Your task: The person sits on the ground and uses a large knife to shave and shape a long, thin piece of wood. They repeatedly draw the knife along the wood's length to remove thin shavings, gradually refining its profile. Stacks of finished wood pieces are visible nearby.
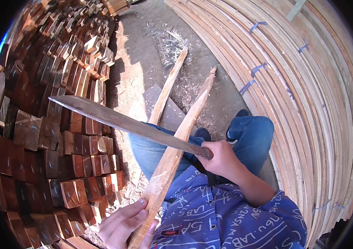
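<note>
My right hand (pixel 222 157) is closed round the handle end of a machete (pixel 122 123). Its long dark blade reaches left across my lap, with the tip over the stacked timber's edge. The blade crosses a pale wooden stake (pixel 164 168), whose far end tapers to a rough point. Whether the edge bites into the wood, I cannot tell. My left hand (pixel 122 224) grips the near end of this stake, fingers on one side and thumb on the other. A second pale wooden stick (pixel 169 86) lies beyond, slanting away on the ground.
Stacked brown timber blocks (pixel 31 166) rise along the left, ends facing me. Long pale boards (pixel 300 108), tied with blue strips, curve along the right. Wood shavings (pixel 172 45) litter the grey ground. My bent legs (pixel 251 133) in blue jeans are under the work.
</note>
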The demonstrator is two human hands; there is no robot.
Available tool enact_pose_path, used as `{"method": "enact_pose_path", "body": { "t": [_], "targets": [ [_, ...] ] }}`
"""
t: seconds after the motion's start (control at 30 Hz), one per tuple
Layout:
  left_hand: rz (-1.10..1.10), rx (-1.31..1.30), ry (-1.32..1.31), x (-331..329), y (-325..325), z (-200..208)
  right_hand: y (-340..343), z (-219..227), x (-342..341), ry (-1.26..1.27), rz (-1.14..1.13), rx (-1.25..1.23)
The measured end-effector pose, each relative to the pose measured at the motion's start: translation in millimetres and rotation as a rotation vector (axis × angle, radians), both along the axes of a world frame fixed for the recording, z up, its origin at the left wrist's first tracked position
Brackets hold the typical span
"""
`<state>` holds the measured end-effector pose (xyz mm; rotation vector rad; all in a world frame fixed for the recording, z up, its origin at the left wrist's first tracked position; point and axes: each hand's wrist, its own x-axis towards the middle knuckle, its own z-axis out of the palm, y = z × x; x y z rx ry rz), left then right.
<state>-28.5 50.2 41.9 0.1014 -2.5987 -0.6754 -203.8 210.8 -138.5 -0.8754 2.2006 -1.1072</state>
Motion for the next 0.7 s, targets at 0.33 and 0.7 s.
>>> {"method": "enact_pose_path", "body": {
  "t": [0.33,0.7],
  "targets": [
    [0.309,0.318,0.025,13,7,-17,5,-38,-19,-0.019,-0.155,0.062],
    [0.329,0.284,-0.045,12,10,2,-5,-37,-23,0.081,-0.066,0.047]
  ]
}}
